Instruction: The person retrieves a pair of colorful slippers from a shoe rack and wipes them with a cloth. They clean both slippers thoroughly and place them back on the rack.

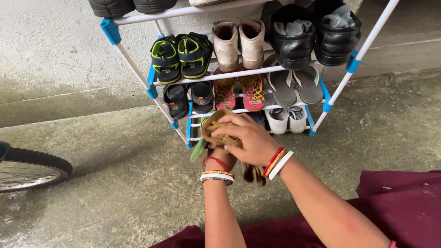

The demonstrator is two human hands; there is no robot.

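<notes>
My right hand presses a brown cloth over a green sandal, which my left hand grips from beneath, near the shoe rack.

I see a soft, matt tan cloth bunched under my right hand. The rack looks like smooth white tubing with blue plastic joints. 2 black shoes show a glossy leather-like finish. The concrete floor is rough and dull.
</notes>
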